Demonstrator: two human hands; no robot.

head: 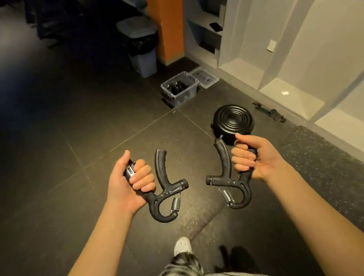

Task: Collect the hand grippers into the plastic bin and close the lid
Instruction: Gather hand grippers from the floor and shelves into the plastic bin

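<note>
Two hands (131, 180) (254, 158) grip two hand grippers (160, 170) (224, 163).

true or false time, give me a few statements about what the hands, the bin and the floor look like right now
1. The left hand holds a hand gripper and the right hand holds a second hand gripper. True.
2. The plastic bin has its lid on. False: the bin is open and the lid lies on the floor beside it.
3. The bin is empty. False: dark items already lie inside it.
4. A round black ribbed disc lies on the floor just beyond the right hand. True.
</note>
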